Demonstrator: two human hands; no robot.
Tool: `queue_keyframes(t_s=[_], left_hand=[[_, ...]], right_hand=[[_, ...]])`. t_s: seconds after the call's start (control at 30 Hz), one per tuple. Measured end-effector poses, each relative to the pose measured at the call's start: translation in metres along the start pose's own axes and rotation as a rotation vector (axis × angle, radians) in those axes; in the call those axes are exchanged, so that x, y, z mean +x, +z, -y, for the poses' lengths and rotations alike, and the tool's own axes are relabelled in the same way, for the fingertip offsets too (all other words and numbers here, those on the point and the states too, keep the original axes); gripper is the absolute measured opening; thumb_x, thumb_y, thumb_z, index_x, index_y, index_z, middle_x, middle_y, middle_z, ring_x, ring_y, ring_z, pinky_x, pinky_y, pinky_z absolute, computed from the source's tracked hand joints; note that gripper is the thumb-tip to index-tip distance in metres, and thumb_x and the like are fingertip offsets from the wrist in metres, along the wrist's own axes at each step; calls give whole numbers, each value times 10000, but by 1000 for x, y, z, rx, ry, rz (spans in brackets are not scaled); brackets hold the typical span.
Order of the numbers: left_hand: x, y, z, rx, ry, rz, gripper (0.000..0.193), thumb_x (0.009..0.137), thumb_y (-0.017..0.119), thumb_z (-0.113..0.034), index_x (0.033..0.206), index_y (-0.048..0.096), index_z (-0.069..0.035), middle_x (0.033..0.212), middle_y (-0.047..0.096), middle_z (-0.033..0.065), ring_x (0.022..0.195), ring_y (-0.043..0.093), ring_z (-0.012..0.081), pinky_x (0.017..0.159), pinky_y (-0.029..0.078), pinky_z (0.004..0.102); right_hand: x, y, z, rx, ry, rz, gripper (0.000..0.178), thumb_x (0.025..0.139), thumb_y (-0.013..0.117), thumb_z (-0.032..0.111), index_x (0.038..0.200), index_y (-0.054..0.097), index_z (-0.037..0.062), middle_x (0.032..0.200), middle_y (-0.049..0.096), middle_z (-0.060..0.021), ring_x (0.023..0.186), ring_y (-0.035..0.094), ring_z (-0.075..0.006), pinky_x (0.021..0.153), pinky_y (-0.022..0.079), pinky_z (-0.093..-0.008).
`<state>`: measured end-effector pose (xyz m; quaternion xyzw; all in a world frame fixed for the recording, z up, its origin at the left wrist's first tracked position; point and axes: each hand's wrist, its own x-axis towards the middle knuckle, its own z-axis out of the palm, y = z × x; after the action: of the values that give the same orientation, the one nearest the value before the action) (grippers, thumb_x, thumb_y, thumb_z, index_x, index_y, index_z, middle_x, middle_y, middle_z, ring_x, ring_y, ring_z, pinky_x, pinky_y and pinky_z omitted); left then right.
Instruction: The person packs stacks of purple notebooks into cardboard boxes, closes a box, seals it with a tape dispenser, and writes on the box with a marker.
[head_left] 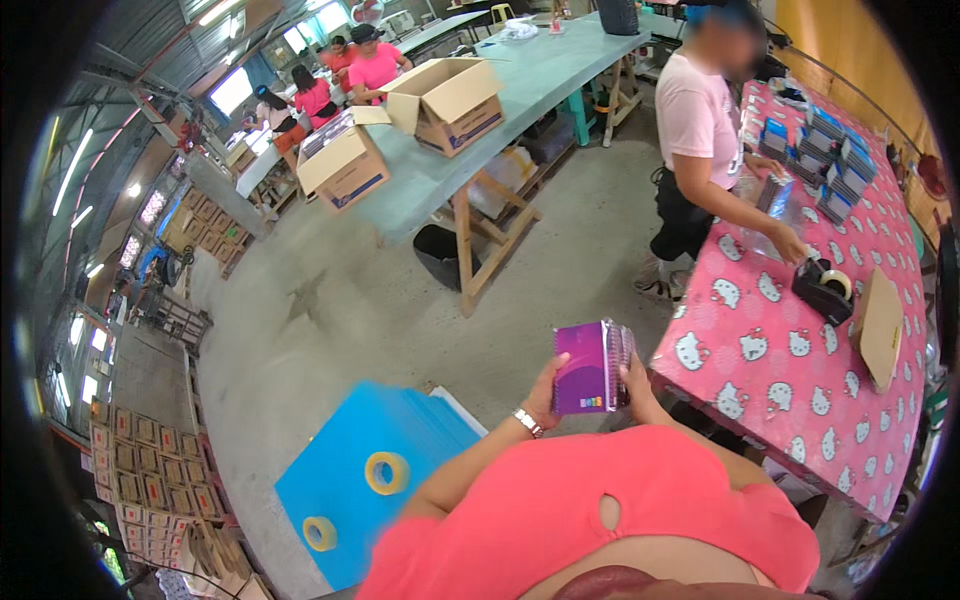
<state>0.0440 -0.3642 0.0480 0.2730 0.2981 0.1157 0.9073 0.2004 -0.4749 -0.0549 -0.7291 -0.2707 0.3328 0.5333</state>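
Note:
In front of my body I hold a stack of purple spiral notebooks (583, 372), with wire coils showing along the right side. My left hand (546, 390) grips the stack's left edge, thumb on the top cover; a metal wristwatch (528, 423) is on that wrist. My right hand (638, 388) closes on the coil side, its fingers partly hidden. The stack is in the air, left of the pink patterned table (735, 330) and right of the blue stack of sheets (375, 440).
Two tape rolls (386, 473) lie on the blue surface. A black tape dispenser (823, 292), a cardboard piece (878, 330) and notebook stacks (830, 160) rest on the pink table, where a co-worker (700, 130) stands. Open cartons (445, 105) sit on a green table (540, 75).

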Motion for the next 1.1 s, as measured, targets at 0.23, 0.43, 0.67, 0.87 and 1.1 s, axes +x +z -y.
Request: queue_keyframes(t_s=[0.23,0.43,0.67,0.87,1.1], left_hand=[[-68,-85,-95,-240,464,112,731,824,543,-545,1359,436,-58,1325,515,172,1150,557,324,961,467,497],[-67,-105,-99,-562,652,205,756,842,501,-554,1432,350,-106,1419,431,156,1256,473,357,1004,426,556],[-17,-128,-122,-549,572,157,725,858,520,-521,1429,345,-109,1397,429,160,1246,471,356,971,422,583],[64,-101,-217,-516,618,264,700,872,536,-492,1426,341,-112,1379,428,164,1238,470,355,942,419,606],[118,-68,-351,-417,752,462,673,888,555,-459,1423,336,-115,1357,426,168,1228,468,354,908,416,632]], right_hand=[[-16,35,173,72,-585,382,620,912,525,337,1434,339,60,1432,320,-202,1275,346,-316,1033,330,-416],[45,75,209,296,-521,600,794,862,618,308,1487,185,76,1425,335,-206,1317,342,-300,1085,281,-404],[135,100,190,-64,-258,748,938,729,760,147,1475,193,83,1461,296,-239,1357,323,-329,1118,274,-400],[255,74,249,133,-236,641,909,687,711,33,1460,237,100,1384,400,-203,1237,460,-288,1059,370,-382],[397,41,270,1499,207,870,618,784,476,327,1303,457,-8,1197,574,-204,940,645,-313,803,563,-407]])
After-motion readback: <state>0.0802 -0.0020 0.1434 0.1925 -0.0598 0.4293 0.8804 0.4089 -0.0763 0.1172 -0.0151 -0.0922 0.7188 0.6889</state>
